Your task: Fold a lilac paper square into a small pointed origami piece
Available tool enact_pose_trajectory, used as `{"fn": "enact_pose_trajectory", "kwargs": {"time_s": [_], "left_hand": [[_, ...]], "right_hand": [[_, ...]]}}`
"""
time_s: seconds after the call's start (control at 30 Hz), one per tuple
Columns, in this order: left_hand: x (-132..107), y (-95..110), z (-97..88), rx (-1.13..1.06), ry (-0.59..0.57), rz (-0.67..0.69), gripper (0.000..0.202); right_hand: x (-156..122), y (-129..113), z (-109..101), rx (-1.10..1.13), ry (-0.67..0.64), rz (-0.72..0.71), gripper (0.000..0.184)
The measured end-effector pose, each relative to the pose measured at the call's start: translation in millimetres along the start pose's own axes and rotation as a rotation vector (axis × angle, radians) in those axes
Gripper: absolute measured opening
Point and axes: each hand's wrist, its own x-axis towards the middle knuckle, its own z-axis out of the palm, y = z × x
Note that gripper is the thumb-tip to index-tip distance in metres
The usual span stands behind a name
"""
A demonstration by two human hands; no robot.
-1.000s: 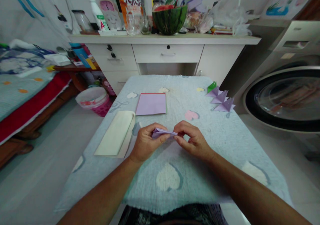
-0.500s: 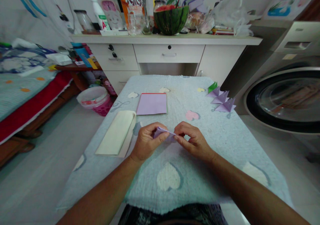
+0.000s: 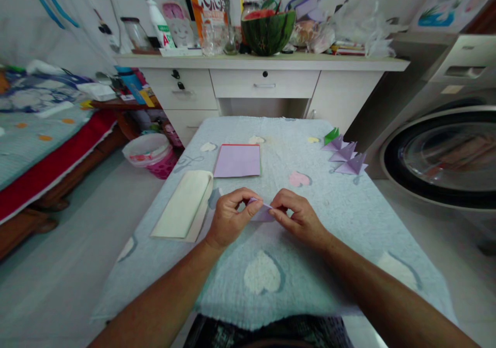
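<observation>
So the small purple paper point(image 3: 264, 215) is matte and crisp, with a thin straight creased ridge on top and a flat face angled down below it. It's over the middle of the table point(image 3: 329, 275), and the crinkly pale-blue cloth there has hearts on it. Left hand point(image 3: 229, 218) has one end pinched between thumb and fingers, right hand point(image 3: 297, 218) pinches the other. A second ago the layered edge was splayed toward the camera; now it's tipped so the flat face shows, and the hands have barely moved. Fingers cover a lot of it, so I can't tell the full shape. Square purple sheets point(image 3: 237, 161) sit toward the far edge, folded cream paper point(image 3: 182, 206) by the left edge, spiky purple pieces point(image 3: 351, 163) plus a green one point(image 3: 331, 135) at the far right corner.
</observation>
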Motion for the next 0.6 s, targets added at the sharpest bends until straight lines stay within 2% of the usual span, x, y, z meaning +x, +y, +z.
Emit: {"fn": "enact_pose_trajectory", "kwargs": {"time_s": [0.2,0.4,0.6], "left_hand": [[0.0,-0.3,1.3,0.026,-0.039,0.045,0.013],[-0.2,0.5,1.0,0.088,-0.008,0.143,0.013],[1.5,1.6,1.6,0.129,0.003,0.169,0.007]], "right_hand": [[0.2,-0.8,2.4,-0.016,0.01,-0.005,0.011],[-0.9,2.1,3.9,-0.143,0.075,-0.088,0.008],[-1.3,3.2,4.0,-0.202,0.065,-0.095,0.009]]}}
